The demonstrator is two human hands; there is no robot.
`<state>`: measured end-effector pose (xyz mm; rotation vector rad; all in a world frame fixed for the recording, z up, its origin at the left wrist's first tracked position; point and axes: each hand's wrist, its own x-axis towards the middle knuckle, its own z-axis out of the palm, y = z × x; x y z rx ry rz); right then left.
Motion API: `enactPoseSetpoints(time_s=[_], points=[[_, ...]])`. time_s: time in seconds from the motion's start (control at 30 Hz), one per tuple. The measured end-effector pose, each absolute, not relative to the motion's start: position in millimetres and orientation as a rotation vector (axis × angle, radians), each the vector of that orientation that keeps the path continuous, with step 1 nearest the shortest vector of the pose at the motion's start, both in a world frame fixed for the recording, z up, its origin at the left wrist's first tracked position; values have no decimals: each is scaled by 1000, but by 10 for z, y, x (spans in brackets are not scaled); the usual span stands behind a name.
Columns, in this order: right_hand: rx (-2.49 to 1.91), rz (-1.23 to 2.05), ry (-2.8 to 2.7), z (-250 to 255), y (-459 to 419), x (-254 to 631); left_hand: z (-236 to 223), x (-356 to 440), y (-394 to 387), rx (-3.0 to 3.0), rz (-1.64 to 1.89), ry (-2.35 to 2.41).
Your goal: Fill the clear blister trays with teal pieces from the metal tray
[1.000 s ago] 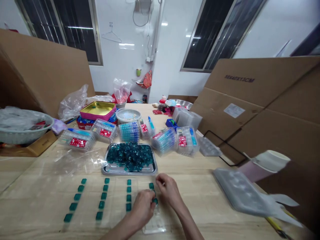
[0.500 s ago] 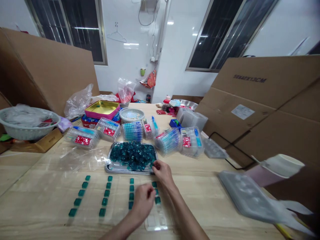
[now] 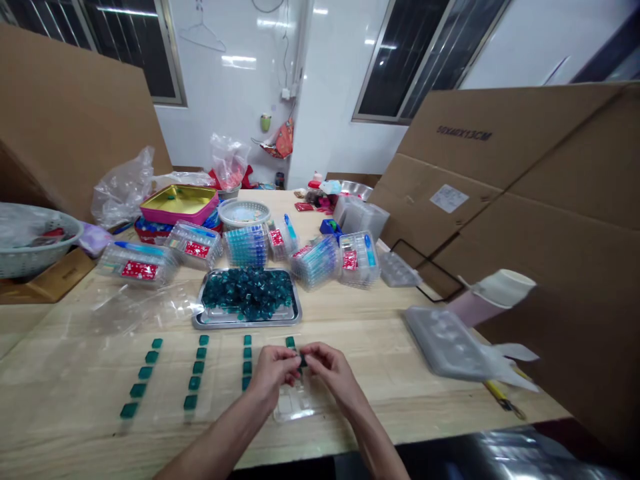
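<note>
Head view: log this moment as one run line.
left hand: pinching teal cube | right hand: pinching same cube | nearest: clear plastic tray

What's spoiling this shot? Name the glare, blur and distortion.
Head view: ceiling lights glare on the white wall; the wide lens stretches the wooden table toward the frame edges; the grey plastic tray at right looks soft and smeared.

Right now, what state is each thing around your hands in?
Left hand: raised, fingers toward the teal block.
Right hand: raised, fingers toward the same block.
Teal block: between the hands; grip unclear.
Clear blister tray: flat beneath the hands.
Steel tray: heaped with teal blocks.
</note>
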<state>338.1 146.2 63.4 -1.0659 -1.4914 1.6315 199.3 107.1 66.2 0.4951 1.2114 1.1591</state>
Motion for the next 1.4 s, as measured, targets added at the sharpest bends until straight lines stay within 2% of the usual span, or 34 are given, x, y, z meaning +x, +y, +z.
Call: enactPoseSetpoints(time_s=[0.1, 0.23, 0.4, 0.5, 0.6, 0.77, 1.0, 1.13, 1.27, 1.33, 1.4], points=[[-1069, 1780, -1441, 579, 1389, 3477, 620, 2032, 973, 536, 1121, 1241], [-1118, 1785, -1473, 548, 1313, 3510, 540, 2066, 886, 655, 1002, 1382], [-1267, 1396, -1842, 445, 1286, 3460, 459, 2102, 863, 981, 705, 1705], [-1361, 1156, -2015, 393, 1278, 3442, 456, 2106, 834, 1377, 732, 1819], [-1389, 1053, -2123, 403, 1330, 3448, 476, 2104, 797, 1616, 745, 1753], [-1312, 1042, -2136, 557, 1755, 3326, 520, 2086, 811, 1701, 535, 1711], [-1505, 576, -2127, 614, 2482, 2664, 473, 2066, 841, 1665, 547, 1721], [-1494, 601, -2086, 563, 2564, 2547, 438, 2024, 842, 1604, 699, 1775], [-1459, 759, -2034, 562, 2394, 2751, 528, 1903, 909, 1408, 979, 1790], [-1397, 967, -1996, 580, 2205, 2904, 589, 1847, 967, 1244, 1160, 1702], [-1262, 1339, -1850, 607, 1971, 3051, 629, 1823, 1016, 1046, 1271, 1519]])
